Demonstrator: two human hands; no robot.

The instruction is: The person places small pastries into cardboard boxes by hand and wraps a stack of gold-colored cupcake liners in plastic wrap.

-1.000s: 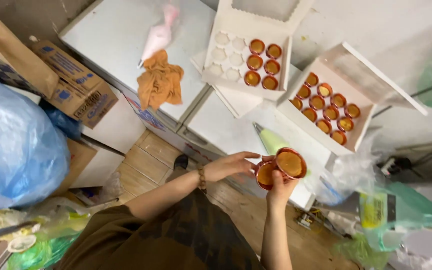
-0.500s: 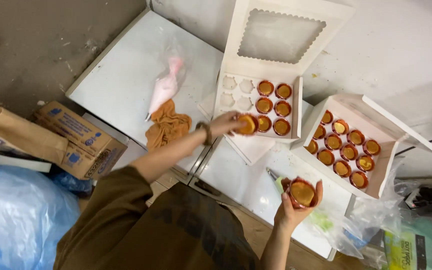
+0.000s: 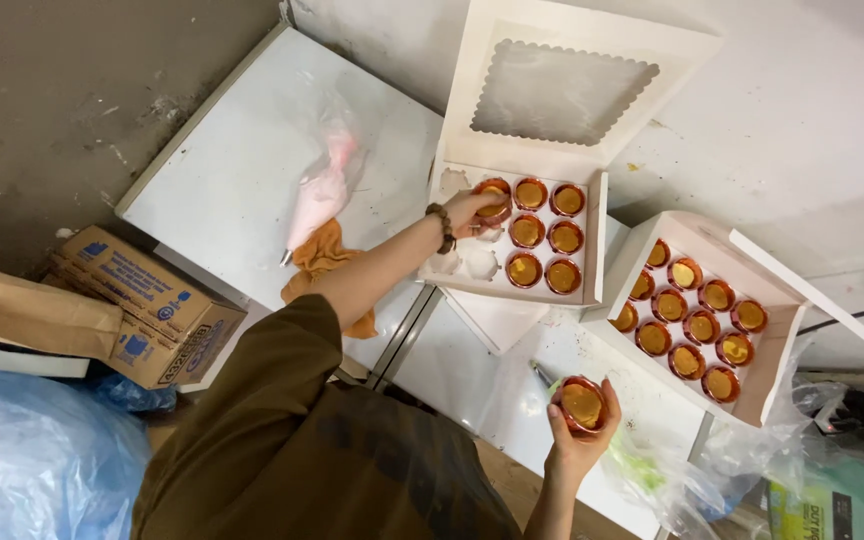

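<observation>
The left hand [image 3: 469,210] has its fingers closed on a gold cup [image 3: 493,198] over the near box's [image 3: 592,240] empty corner well, while the right hand [image 3: 580,440] holds another cup [image 3: 582,404] well short of it.

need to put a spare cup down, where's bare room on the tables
Free: the left white tabletop between its outer edge and the pink piping bag, and the strip of the lower table between the two boxes. Crowded: the window-lid box where the left hand sets a cup, and the full box.
</observation>
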